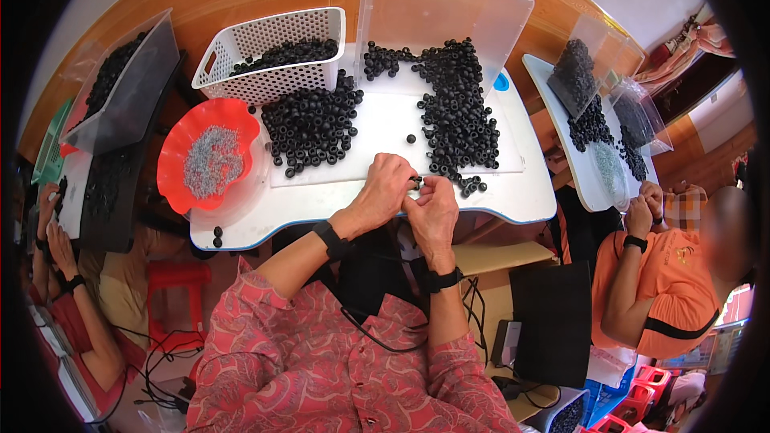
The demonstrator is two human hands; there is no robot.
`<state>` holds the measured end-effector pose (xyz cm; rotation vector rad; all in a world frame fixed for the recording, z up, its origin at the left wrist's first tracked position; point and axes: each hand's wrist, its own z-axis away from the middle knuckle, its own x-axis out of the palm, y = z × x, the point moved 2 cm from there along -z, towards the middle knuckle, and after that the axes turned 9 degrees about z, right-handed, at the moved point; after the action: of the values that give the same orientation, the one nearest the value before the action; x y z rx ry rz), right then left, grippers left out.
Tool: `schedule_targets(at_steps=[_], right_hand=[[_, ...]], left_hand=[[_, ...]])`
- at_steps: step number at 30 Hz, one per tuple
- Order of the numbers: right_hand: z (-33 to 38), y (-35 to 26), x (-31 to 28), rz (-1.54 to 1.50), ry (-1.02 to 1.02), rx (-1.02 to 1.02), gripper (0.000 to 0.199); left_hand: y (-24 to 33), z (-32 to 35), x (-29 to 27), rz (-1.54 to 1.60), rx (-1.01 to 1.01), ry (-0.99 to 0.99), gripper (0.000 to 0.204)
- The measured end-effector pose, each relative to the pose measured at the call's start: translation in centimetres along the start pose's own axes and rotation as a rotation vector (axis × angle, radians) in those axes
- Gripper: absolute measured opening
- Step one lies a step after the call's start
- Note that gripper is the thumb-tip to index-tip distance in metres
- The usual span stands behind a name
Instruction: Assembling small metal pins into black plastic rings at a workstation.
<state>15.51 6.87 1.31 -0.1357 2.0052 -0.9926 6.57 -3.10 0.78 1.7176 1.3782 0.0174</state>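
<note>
My left hand [383, 190] and my right hand [434, 215] meet at the front edge of the white table [365, 213]. Between their fingertips is a small round black part [415, 183], mostly covered by the fingers; which hand bears it more is hard to see. Just beyond, a single black part [411, 139] lies on the white board [385, 116]. To its left spreads a heap of black ring-like parts [311, 124], to its right another heap [461, 124]. A red scalloped bowl [172, 162] holds many tiny clear-grey pieces [213, 162].
A white perforated basket [273, 76] of black parts stands at the back left, beside a clear plastic bin [445, 0] tipped on its side. Two black parts [217, 236] sit at the near left corner. People work at tables on both sides; a cardboard box [501, 261] is below right.
</note>
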Motion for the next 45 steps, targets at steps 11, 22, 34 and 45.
schedule_targets(at_steps=[11,22,34,45], right_hand=[[0.0,0.3,0.0,-0.035,0.010,-0.040,0.044],[0.0,-0.2,-0.4,-0.048,-0.040,0.003,0.046],[-0.2,0.0,-0.4,-0.082,-0.078,0.032,0.046],[-0.5,0.1,-0.4,-0.080,-0.062,0.038,0.049]], left_hand=[[1.3,1.1,-1.3,0.007,0.062,-0.022,0.018],[-0.7,-2.8,-2.2,0.073,-0.022,0.003,0.022],[-10.3,-14.3,1.7,-0.238,-0.042,-0.202,0.038],[-11.1,-13.7,3.1,-0.026,-0.114,-0.202,0.044]])
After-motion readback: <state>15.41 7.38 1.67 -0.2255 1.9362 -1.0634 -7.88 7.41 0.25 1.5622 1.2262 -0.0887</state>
